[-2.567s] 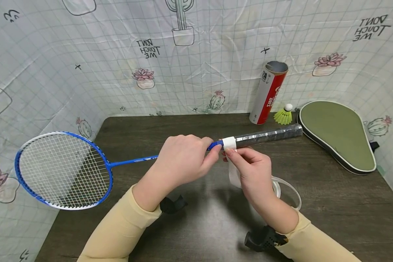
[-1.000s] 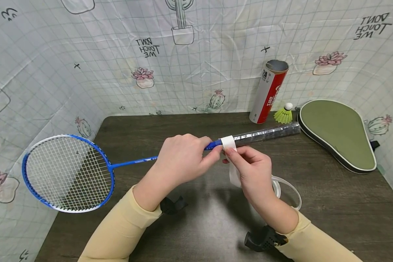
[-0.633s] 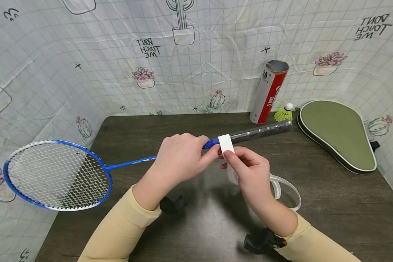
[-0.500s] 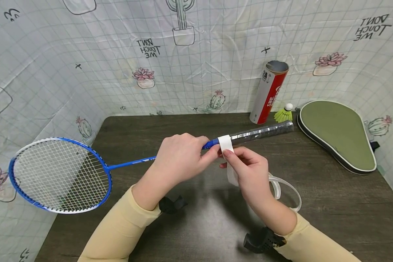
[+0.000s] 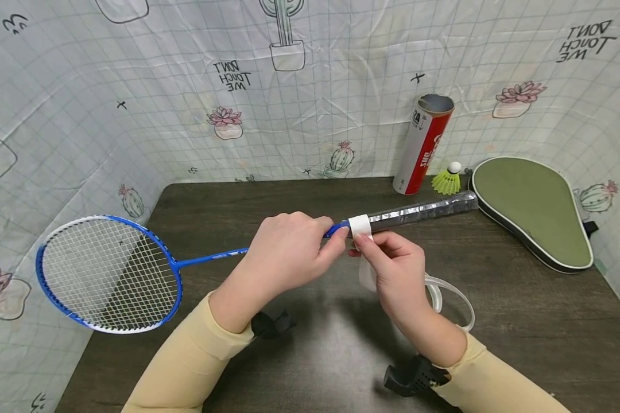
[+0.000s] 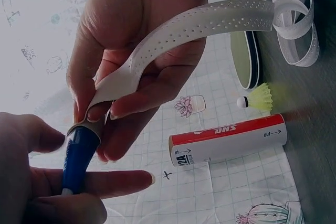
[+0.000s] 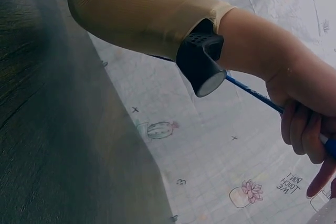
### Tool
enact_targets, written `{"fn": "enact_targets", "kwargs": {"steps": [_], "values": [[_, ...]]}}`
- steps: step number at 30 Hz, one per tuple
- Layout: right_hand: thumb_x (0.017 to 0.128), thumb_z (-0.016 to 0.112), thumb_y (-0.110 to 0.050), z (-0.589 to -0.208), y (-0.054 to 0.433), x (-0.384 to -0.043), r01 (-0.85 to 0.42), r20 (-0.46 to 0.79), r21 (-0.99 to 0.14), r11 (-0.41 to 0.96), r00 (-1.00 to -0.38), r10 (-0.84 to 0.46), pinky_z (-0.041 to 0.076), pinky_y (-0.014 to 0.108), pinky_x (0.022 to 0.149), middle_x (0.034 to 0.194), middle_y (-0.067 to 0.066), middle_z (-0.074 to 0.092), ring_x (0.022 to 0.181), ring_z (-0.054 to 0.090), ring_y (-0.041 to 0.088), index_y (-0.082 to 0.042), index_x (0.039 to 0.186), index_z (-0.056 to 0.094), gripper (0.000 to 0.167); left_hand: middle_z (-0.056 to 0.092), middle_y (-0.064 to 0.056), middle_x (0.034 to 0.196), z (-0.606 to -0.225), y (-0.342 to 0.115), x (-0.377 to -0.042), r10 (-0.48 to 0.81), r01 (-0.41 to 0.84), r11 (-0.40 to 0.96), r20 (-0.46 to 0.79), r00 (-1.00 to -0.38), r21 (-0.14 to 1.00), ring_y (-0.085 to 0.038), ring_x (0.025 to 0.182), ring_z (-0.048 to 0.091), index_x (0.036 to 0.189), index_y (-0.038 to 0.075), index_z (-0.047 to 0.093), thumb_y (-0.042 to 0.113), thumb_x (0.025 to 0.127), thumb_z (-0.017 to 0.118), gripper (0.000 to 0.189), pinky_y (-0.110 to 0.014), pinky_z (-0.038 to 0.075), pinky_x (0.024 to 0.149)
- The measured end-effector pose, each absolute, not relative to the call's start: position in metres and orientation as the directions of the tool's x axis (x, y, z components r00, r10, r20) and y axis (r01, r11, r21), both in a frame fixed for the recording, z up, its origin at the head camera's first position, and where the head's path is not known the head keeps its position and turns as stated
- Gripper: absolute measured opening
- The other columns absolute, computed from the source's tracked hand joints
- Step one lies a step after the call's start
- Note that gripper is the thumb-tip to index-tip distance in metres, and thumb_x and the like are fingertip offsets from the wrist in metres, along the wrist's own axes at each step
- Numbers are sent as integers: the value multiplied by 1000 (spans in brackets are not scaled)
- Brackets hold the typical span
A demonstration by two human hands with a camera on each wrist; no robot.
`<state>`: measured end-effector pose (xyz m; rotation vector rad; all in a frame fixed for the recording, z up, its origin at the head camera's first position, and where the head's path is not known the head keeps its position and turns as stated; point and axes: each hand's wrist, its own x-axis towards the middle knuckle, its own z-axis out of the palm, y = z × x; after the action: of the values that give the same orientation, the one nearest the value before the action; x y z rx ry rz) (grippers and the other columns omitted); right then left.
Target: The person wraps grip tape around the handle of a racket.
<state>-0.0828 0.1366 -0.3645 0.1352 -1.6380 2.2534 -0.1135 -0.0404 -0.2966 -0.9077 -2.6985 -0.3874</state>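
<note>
A blue and white badminton racket point(image 5: 206, 257) is held level over the table, strings to the left. My left hand point(image 5: 289, 248) grips its shaft near the blue cone point(image 6: 80, 153). White perforated overgrip tape point(image 5: 360, 224) loops round the top of the dark handle point(image 5: 423, 211). My right hand point(image 5: 400, 272) pinches this tape between thumb and fingers, just below the handle. In the left wrist view, the tape's free length point(image 6: 210, 19) runs from the right hand to loose coils. The right wrist view shows the left hand's curled fingers point(image 7: 310, 135) round the shaft.
Loose tape coils point(image 5: 457, 292) lie on the dark table point(image 5: 522, 332) behind the right forearm. A red and white shuttlecock tube point(image 5: 422, 146) stands at the back. Beside it are a yellow shuttlecock point(image 5: 447, 180) and a green paddle case point(image 5: 529, 206), near the handle's end.
The racket has turned slightly and shifted right, its handle end now at the paddle case. The tape, which stood up straighter before, now lies closer round the handle. Both hands keep their hold.
</note>
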Motion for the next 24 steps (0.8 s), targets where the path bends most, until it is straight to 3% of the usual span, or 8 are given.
{"fn": "enact_targets", "kwargs": {"steps": [6, 9, 13, 15, 18, 21, 24], "values": [[91, 68, 14, -363, 138, -81, -336, 280, -898, -284, -934, 219, 62, 30, 73, 81, 3, 75, 71, 73, 15, 5, 83, 73, 13, 26, 8, 53, -295, -39, -112, 508, 587, 781, 330, -795, 212, -10, 49, 25, 59, 20, 36, 62, 102, 49, 62, -28, 19, 44], [93, 65, 14, -362, 141, -83, -312, 277, -889, -334, -949, 149, 61, 30, 70, 87, 3, 75, 74, 71, 15, -1, 98, 71, 17, 26, 8, 52, -292, -41, -112, 500, 583, 775, 328, -802, 245, -8, 49, 23, 58, 20, 36, 62, 102, 51, 63, -28, 19, 45], [95, 61, 14, -361, 146, -86, -276, 296, -873, -403, -955, 14, 60, 29, 66, 97, 4, 73, 78, 70, 16, -3, 126, 63, 35, 28, 9, 51, -288, -44, -110, 508, 581, 765, 294, -810, 279, -8, 48, 27, 57, 20, 38, 62, 102, 51, 63, -28, 22, 45], [96, 61, 13, -361, 148, -87, -264, 305, -870, -416, -952, -33, 60, 29, 65, 99, 4, 73, 79, 70, 17, -3, 131, 62, 39, 28, 9, 51, -286, -45, -110, 513, 573, 765, 262, -818, 294, -8, 48, 28, 57, 21, 38, 63, 102, 49, 63, -28, 23, 45], [96, 62, 13, -362, 150, -89, -276, 321, -863, -424, -946, -38, 59, 30, 65, 99, 4, 74, 80, 67, 17, -1, 126, 67, 34, 28, 9, 51, -286, -45, -110, 516, 573, 763, 253, -819, 300, -8, 48, 28, 58, 20, 39, 64, 102, 50, 63, -28, 22, 45], [95, 62, 15, -360, 150, -87, -306, 329, -852, -424, -944, 19, 59, 30, 65, 101, 4, 76, 79, 68, 16, -2, 120, 70, 31, 35, 10, 53, -289, -45, -110, 520, 614, 745, 350, -779, 260, -8, 47, 32, 63, 22, 48, 61, 99, 58, 54, -27, 23, 43], [93, 63, 16, -356, 148, -85, -346, 344, -831, -436, -935, 88, 60, 31, 64, 98, 7, 76, 76, 70, 16, 1, 116, 69, 28, 51, 12, 62, -293, -49, -111, 545, 692, 701, 498, -674, 169, -6, 49, 39, 78, 23, 62, 48, 97, 69, 32, -26, 28, 42]]}}
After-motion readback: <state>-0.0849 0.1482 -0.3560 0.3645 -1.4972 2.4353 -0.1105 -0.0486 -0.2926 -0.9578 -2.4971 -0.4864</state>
